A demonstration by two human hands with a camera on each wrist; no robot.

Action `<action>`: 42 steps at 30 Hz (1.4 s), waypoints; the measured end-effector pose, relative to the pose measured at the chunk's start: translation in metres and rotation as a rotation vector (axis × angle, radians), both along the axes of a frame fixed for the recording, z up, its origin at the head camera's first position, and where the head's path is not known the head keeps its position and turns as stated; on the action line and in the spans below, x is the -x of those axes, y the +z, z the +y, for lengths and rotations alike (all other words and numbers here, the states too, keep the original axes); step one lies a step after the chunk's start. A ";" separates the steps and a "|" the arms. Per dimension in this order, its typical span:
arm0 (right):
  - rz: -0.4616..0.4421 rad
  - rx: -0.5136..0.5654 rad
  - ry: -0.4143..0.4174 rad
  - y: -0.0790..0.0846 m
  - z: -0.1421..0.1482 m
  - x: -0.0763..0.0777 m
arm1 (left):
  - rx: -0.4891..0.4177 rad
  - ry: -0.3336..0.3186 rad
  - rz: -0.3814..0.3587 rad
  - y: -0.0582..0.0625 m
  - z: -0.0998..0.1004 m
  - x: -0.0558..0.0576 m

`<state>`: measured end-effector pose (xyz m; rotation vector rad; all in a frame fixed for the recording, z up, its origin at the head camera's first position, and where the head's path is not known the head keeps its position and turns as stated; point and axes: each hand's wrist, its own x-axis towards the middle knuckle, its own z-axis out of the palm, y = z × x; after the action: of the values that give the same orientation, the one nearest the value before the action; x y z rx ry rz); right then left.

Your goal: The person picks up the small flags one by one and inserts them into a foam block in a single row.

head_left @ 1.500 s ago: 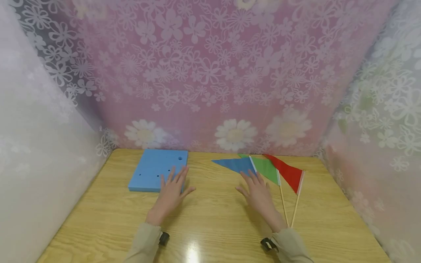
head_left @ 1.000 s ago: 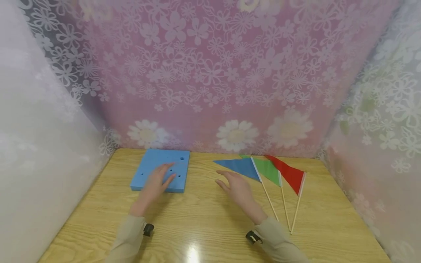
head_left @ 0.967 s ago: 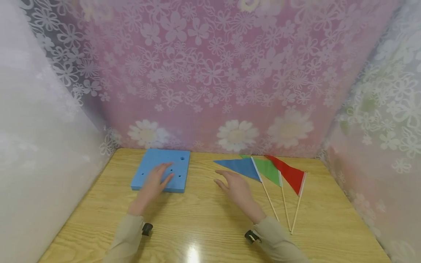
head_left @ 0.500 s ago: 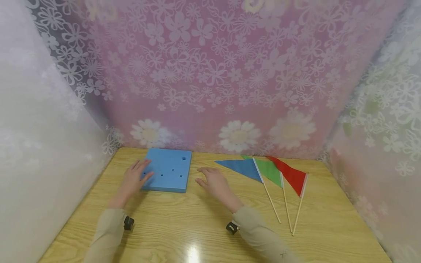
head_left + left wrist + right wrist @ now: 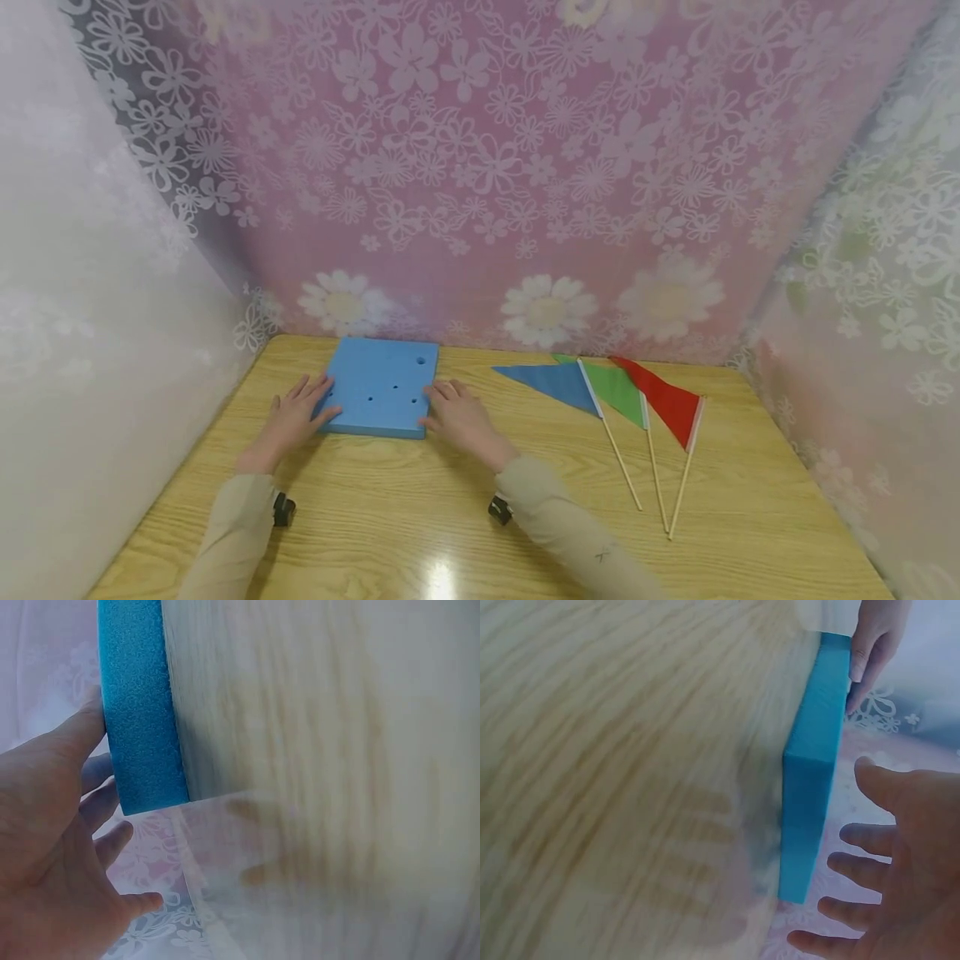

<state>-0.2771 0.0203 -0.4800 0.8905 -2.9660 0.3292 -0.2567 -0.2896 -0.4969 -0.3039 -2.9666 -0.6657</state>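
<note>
A square blue foam board [image 5: 375, 375] with several small holes lies flat at the back left of the table. At its left edge is my left hand [image 5: 292, 417], fingers extended; in the left wrist view the thumb [image 5: 79, 727] meets the board's side [image 5: 142, 712]. Along the right edge is my right hand [image 5: 461, 421]. Its fingers [image 5: 862, 870] are spread and stand close to the board's side [image 5: 806, 817] in the right wrist view; whether they touch cannot be told. Neither hand curls round the board.
Right of the hands lie three triangular flags on thin wooden sticks: blue [image 5: 551, 386], green [image 5: 618, 392] and red [image 5: 666, 404]. The green one is partly under the others. Floral curtains [image 5: 487, 208] enclose the wooden table [image 5: 390, 517] at the back and sides.
The left hand has moved left off the board's top to its left edge. The right hand has come left from beside the blue flag to the board's right edge. The flags lie unmoved.
</note>
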 end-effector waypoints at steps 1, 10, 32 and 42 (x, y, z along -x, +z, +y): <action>-0.019 -0.007 -0.001 0.000 -0.002 0.000 | 0.004 0.001 -0.005 0.000 0.000 0.000; -0.089 -0.078 -0.026 -0.004 -0.007 -0.003 | 0.000 0.003 -0.018 0.000 0.001 0.000; -0.033 -0.189 -0.017 0.001 0.006 -0.012 | -0.006 -0.009 0.000 0.001 0.013 -0.008; -0.004 -0.189 -0.005 0.000 0.025 -0.012 | 0.005 -0.062 -0.005 0.000 0.019 -0.008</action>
<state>-0.2653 0.0451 -0.4804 0.8993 -3.0414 0.0500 -0.2484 -0.2710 -0.4964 -0.3971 -2.9744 -0.6670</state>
